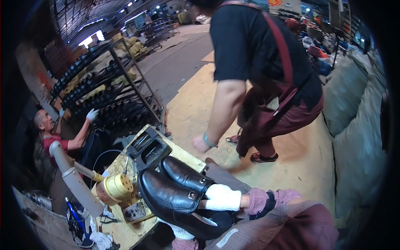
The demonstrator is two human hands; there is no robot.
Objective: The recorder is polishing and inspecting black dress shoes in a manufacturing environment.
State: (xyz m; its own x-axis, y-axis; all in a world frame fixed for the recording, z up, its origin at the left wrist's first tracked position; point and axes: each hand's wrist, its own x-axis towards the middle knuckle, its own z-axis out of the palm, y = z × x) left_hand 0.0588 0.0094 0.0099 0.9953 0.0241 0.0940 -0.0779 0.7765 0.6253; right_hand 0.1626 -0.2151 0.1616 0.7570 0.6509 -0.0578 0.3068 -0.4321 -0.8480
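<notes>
Two black leather slip-on shoes lie side by side before me, each with a metal buckle: a nearer shoe (164, 193) and a farther shoe (179, 170). My right hand (223, 197), in a white knit glove, is at the opening of the farther shoe and appears to hold it; its fingers are hidden by the shoes. Below the nearer shoe, only the white-gloved wrist of my left hand (179, 231) shows. That hand seems to support this shoe from beneath, its fingers out of sight. Checked sleeves cover both forearms.
A yellow cylindrical machine head (113, 187) and a black open-topped fixture (151, 146) stand on the workbench (183, 154). A person in a dark apron (266, 50) bends close ahead. Another person (52, 135) sits by a shoe rack (100, 83). Big sacks (354, 125) line the right.
</notes>
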